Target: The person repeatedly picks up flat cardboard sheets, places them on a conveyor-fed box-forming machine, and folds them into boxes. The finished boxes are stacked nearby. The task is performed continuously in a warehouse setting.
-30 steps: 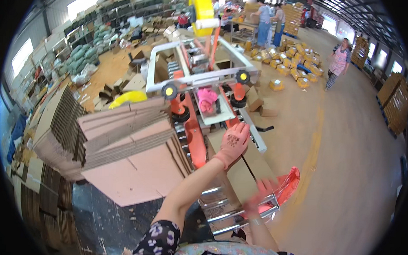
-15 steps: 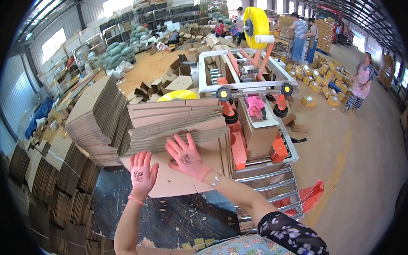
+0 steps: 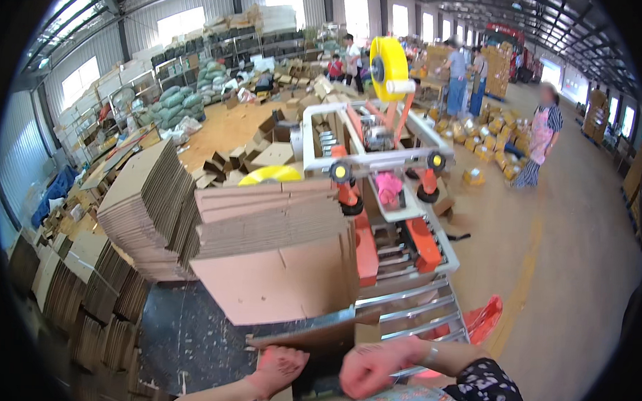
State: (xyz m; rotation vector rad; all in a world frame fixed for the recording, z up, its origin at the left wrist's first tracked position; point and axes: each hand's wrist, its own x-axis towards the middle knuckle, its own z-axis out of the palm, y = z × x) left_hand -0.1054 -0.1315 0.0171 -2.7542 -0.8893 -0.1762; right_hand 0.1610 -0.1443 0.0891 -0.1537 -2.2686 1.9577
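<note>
Both my hands, in pink gloves, are low in the picture, close to my body. My left hand (image 3: 276,368) presses its fingers on the left side of a brown cardboard carton (image 3: 309,338). My right hand (image 3: 372,365) is curled on the carton's right side. A dark opening shows between them. Just beyond lies a tall stack of flat carton blanks (image 3: 263,227), its lowest sheet jutting toward me. Right of the stack runs a roller conveyor (image 3: 409,309) into a carton sealing machine (image 3: 379,160), which carries a yellow tape roll (image 3: 389,58).
More leaning piles of flat cardboard (image 3: 140,208) stand to my left. A red bag (image 3: 483,319) hangs by the conveyor's near end. Small boxes (image 3: 489,146) litter the floor at the right, where a person in an apron (image 3: 542,137) stands. Other people work at the back.
My hands have pulled back from the top of the stack toward my body and now hold a carton between them. One second ago my left hand reached toward the machine.
</note>
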